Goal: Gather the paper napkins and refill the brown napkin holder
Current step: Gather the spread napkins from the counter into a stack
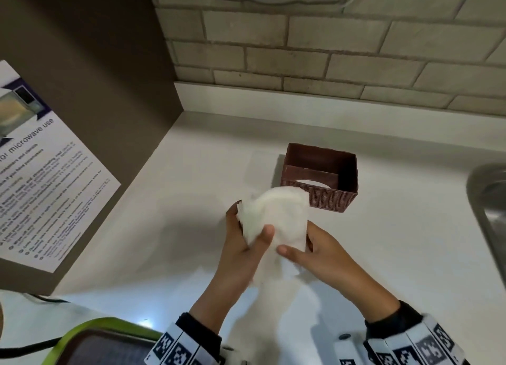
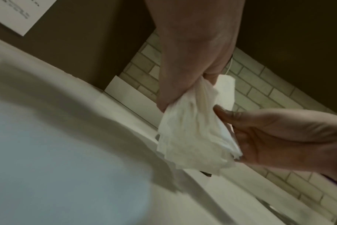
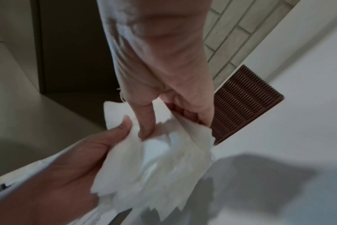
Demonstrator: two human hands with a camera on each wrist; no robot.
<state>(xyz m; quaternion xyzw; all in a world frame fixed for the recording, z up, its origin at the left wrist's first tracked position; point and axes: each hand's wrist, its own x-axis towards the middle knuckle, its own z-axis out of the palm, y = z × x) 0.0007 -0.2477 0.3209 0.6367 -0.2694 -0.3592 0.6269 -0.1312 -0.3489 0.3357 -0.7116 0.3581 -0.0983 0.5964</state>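
Both hands clamp one loose bundle of paper napkins [image 1: 273, 222] above the white desk [image 1: 191, 173], just in front of the brown napkin holder [image 1: 320, 178]. Left hand [image 1: 243, 247] has its thumb pressed over the front of the stack with fingers curled behind; right hand [image 1: 317, 252] pinches the lower right edge, thumb on top. Bundle is not squared: in the right wrist view the lower edges fan out ragged and sheets sit at different angles. Holder stands open-topped near the brick wall [image 1: 328, 49], something white visible low at its front opening, cannot tell whether that is a napkin or a cutout. Risks, as a judgement: uneven stack can catch on the holder rim and crumple or fold over if pushed in without aligning first; outer sheets look barely held and can slip out and drop on the desk when either hand regrips; holder looks light and may slide toward the wall if the stack is shoved in from the front; thin paper can tear under a hard thumb pinch. Sink [image 1: 490, 200] at the right is well apart, low risk.
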